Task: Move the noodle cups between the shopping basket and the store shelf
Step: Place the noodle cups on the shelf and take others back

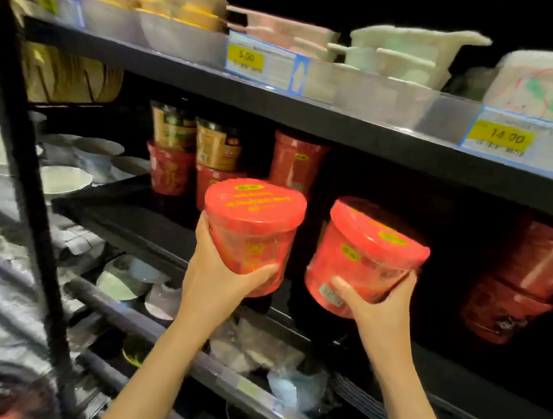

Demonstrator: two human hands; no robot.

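Noodle cups, two of them, are in the air in front of the middle store shelf (pixel 122 222), one per hand. Left noodle cup (pixel 252 230) sits in the left hand (pixel 218 271); right noodle cup (pixel 362 257) sits in the right hand (pixel 378 300). Both are red, with flat red lids and a shiny film wrap.

Left hand is curled round the lower wall of its cup, thumb across the front, other fingers hidden behind. Right hand does the same from below and the right side: thumb on the front near the white label, fingers wrapped at the back.

Handling, as I judge it: the cups look light, since each one is carried by one hand w/o effort. Walls are probably thin and a bit soft, so a hard squeeze may dent them. The film looks slippery, so a grip low on the wall with support under the base is safer than taking the lid rim.

Direction: left cup is nearly upright, lid up, long axis approx. vertical and leaning a little toward the camera. Right cup is tilted more, lid turned up and to the left, base down-left.

More red cups (pixel 169 169) stand at the back of the shelf, and a stacked pair (pixel 525 282) at the right. Shopping basket I cannot clearly see; a dark blurred shape is at bottom left.
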